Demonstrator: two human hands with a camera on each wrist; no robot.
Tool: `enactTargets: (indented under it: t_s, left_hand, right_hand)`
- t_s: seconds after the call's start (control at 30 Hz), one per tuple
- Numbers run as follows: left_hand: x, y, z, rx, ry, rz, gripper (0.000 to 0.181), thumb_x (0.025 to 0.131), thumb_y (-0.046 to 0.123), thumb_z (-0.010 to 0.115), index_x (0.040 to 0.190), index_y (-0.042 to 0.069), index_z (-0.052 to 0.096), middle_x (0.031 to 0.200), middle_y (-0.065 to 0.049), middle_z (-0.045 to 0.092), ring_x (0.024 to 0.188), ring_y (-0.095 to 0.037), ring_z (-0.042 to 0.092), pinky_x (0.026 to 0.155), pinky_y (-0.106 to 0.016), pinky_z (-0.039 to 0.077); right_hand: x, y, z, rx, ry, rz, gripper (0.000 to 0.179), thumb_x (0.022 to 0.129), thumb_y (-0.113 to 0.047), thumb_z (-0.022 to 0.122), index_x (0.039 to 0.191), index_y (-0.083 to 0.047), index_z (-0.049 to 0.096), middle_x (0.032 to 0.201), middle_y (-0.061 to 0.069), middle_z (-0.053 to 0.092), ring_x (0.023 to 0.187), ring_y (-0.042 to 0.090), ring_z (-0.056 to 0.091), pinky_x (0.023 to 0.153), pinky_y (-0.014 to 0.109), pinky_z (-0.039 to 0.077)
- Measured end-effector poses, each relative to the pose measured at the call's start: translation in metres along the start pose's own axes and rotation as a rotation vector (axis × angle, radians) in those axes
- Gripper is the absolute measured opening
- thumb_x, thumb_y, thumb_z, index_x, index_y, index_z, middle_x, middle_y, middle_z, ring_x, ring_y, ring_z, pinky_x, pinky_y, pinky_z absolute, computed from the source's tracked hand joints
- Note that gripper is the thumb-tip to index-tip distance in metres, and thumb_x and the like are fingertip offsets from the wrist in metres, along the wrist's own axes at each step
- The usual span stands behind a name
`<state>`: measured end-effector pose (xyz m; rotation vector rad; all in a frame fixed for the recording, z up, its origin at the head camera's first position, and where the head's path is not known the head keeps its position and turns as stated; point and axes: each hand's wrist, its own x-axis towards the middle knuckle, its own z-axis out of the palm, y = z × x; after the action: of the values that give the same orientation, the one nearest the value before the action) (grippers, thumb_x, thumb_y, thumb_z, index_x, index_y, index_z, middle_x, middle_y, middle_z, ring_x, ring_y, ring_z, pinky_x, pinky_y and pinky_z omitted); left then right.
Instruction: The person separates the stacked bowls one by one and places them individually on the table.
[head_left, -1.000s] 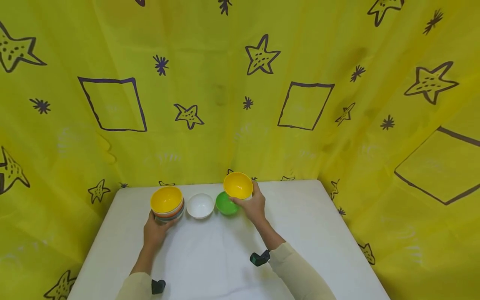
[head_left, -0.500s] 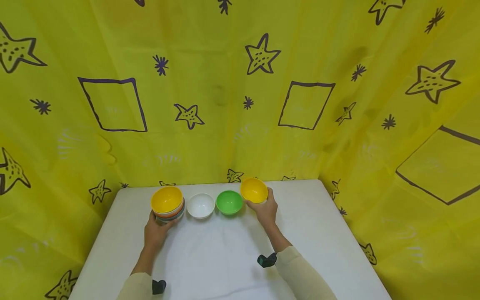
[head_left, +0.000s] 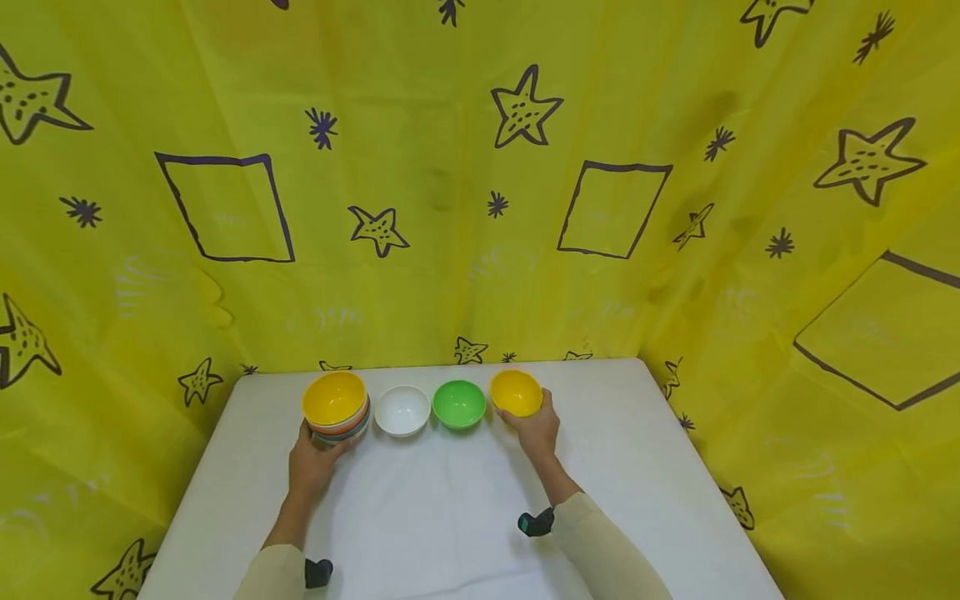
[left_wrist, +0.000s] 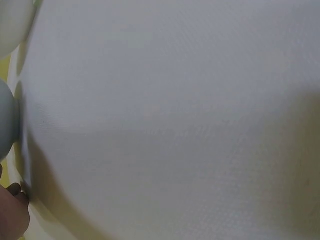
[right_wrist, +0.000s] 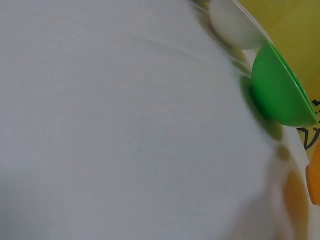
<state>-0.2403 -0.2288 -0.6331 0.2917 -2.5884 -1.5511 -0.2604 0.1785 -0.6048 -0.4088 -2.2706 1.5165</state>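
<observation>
At the left of the table, my left hand (head_left: 311,462) grips a stack of bowls (head_left: 335,402) around its lower side, thumb to the right. A yellow bowl tops the stack; white, orange and bluish-grey rims show beneath. My right hand (head_left: 537,427) holds a single yellow bowl (head_left: 516,393) by its front right side, low at the right end of a row. Whether its base touches the cloth is hard to see. Between the hands stand a white bowl (head_left: 402,411) and a green bowl (head_left: 459,405). The right wrist view catches just an edge of the yellow bowl (right_wrist: 314,181).
White cloth covers the table (head_left: 435,517). A yellow curtain (head_left: 420,308) with drawn stars and squares hangs behind the table and along both sides. The green bowl sits close beside the white one and the held yellow one.
My right hand has carried the yellow bowl from above the green bowl to the right and down, uncovering the green bowl. The left hand and stack have stayed put.
</observation>
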Motion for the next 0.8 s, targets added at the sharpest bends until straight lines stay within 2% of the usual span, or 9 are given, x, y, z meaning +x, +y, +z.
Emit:
enactTargets:
  t_s: [0.4, 0.63, 0.8]
  left_hand:
    - [-0.002, 0.010, -0.001, 0.002, -0.001, 0.005, 0.113, 0.088, 0.033, 0.088, 0.165, -0.004, 0.015, 0.164, -0.032, 0.030, 0.154, -0.049, 0.023, 0.126, -0.061, 0.019]
    - [-0.002, 0.003, -0.003, 0.013, -0.016, 0.000, 0.112, 0.087, 0.035, 0.089, 0.164, -0.005, 0.017, 0.165, -0.032, 0.030, 0.154, -0.050, 0.024, 0.125, -0.063, 0.021]
    - [-0.002, 0.003, -0.005, 0.029, -0.024, -0.007, 0.115, 0.087, 0.040, 0.088, 0.164, -0.005, 0.017, 0.165, -0.030, 0.029, 0.154, -0.049, 0.023, 0.125, -0.062, 0.021]
  right_hand:
    - [0.002, 0.007, 0.000, -0.011, -0.016, -0.002, 0.089, 0.072, -0.012, 0.097, 0.145, 0.002, 0.047, 0.140, 0.024, 0.060, 0.131, 0.042, 0.056, 0.114, 0.058, 0.043]
    - [0.000, 0.013, 0.002, -0.009, -0.035, 0.029, 0.088, 0.074, -0.012, 0.096, 0.146, 0.000, 0.046, 0.143, 0.022, 0.059, 0.134, 0.041, 0.054, 0.117, 0.058, 0.041]
    - [0.001, 0.017, 0.005, -0.017, -0.030, 0.021, 0.087, 0.073, -0.011, 0.096, 0.144, 0.000, 0.047, 0.142, 0.022, 0.059, 0.134, 0.041, 0.055, 0.116, 0.058, 0.041]
